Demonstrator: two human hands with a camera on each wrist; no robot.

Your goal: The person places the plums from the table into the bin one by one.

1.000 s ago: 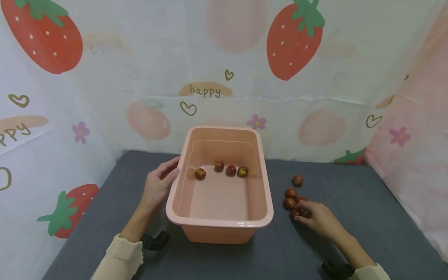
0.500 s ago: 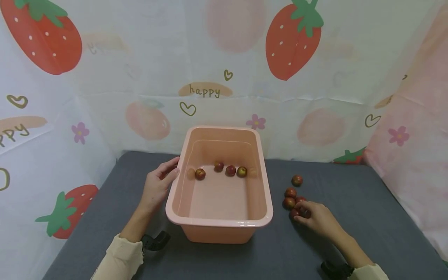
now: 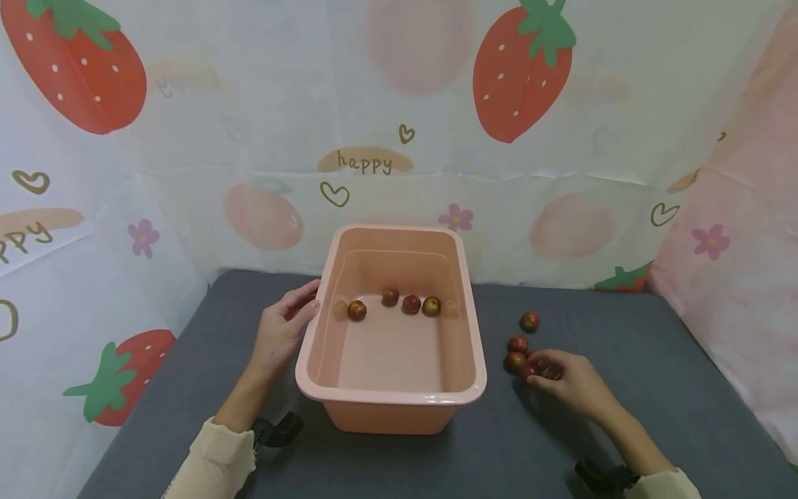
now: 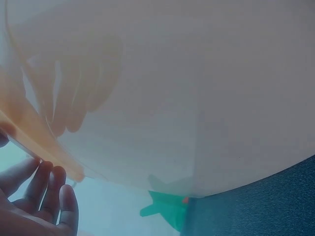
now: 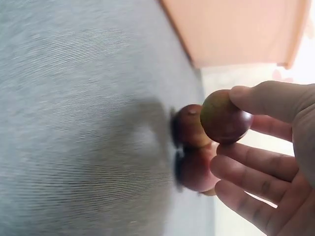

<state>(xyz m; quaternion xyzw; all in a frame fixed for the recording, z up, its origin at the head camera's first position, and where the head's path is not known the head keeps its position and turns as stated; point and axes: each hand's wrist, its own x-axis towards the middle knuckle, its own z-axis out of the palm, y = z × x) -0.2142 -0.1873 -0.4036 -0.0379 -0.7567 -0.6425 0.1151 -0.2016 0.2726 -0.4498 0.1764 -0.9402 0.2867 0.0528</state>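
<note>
A pink plastic tub stands in the middle of the head view with several small reddish plums on its floor. My left hand holds its left rim; in the left wrist view the fingers meet the rim's edge. To the right of the tub, my right hand pinches a plum between thumb and fingers. The right wrist view shows that plum raised off the cloth, with other plums lying just behind it. The right fingers partly cover the loose group in the head view.
A dark grey cloth covers the table. One plum lies apart behind the small group right of the tub. A white curtain printed with strawberries and hearts hangs behind, with side panels at left and right. Black bands circle both wrists.
My right hand has shifted slightly upward in the head view, and the pinched plum has risen with it. The left hand and the tub stay where they were.
</note>
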